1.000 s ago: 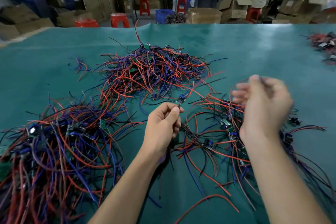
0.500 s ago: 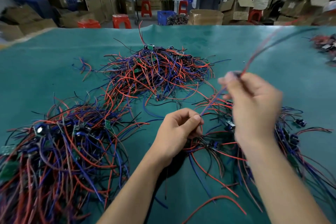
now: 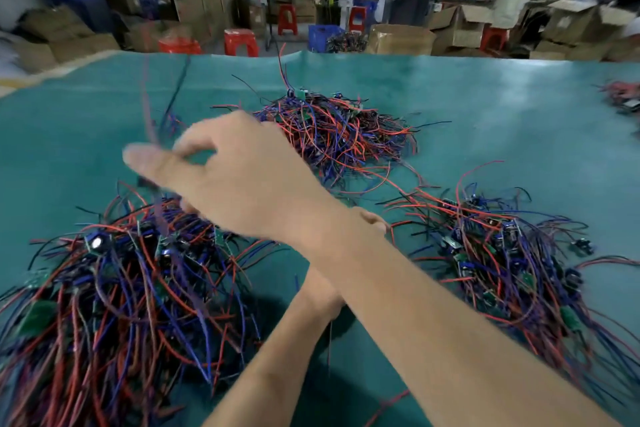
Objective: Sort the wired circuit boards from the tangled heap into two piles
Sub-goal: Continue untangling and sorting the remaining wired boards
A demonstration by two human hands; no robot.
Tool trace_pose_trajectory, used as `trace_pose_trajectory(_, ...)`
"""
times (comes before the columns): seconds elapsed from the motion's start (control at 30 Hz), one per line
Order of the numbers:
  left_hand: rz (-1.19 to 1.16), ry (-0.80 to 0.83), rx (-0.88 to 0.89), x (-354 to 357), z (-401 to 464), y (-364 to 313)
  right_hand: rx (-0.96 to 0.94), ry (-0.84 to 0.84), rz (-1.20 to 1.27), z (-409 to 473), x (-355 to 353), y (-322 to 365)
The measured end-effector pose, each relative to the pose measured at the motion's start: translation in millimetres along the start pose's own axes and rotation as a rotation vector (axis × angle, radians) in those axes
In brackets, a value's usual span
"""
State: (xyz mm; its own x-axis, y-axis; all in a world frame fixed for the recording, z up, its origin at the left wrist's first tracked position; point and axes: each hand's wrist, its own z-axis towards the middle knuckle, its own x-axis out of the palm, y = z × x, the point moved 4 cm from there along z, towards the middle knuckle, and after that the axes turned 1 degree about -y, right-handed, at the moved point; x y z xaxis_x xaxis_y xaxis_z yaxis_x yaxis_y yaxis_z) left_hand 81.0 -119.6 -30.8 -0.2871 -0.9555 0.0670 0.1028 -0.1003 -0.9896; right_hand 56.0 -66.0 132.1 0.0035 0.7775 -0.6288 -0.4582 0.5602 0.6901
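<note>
Three tangles of red, blue and black wires with small green circuit boards lie on the teal table cover (image 3: 485,107): a far heap (image 3: 339,135), a big left pile (image 3: 114,295) and a right pile (image 3: 502,253). My right hand (image 3: 235,177) reaches across over the left pile, blurred, thumb stretched left. Blurred wires (image 3: 147,107) rise from beside the thumb; whether the fingers still hold them is unclear. My left hand (image 3: 374,220) is almost wholly hidden under my right forearm, with only knuckles showing between the piles.
Another small bunch of wired parts (image 3: 623,99) lies at the table's far right edge. Beyond the table stand red stools (image 3: 240,42), a blue crate (image 3: 323,36), cardboard boxes (image 3: 400,38) and seated people at benches.
My right hand has swung from the right pile across to the left pile, trailing wires with it. My right forearm now covers my left hand, which earlier pinched a board at centre.
</note>
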Motion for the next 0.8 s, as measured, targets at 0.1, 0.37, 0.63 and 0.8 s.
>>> trace_pose_trajectory(0.1, 0.039, -0.035, 0.035, -0.1, -4.0, -7.5, 0.090, 0.131, -0.353, 17.6, 6.6, -38.9)
trace_pose_trajectory(0.37, 0.220, -0.042, -0.029, 5.1, -10.4, -18.5, 0.335, 0.180, -0.504, 23.4, -24.3, -167.2)
trace_pose_trajectory(0.63, 0.055, -0.116, -0.058, 1.8, -13.7, -19.6, 0.363, -0.151, -0.300, 10.3, -70.9, -173.6)
trace_pose_trajectory(0.8, -0.066, -0.140, -0.057, 0.6, -13.9, -21.9, 0.317, -0.500, -0.056, -32.7, -126.3, -140.5)
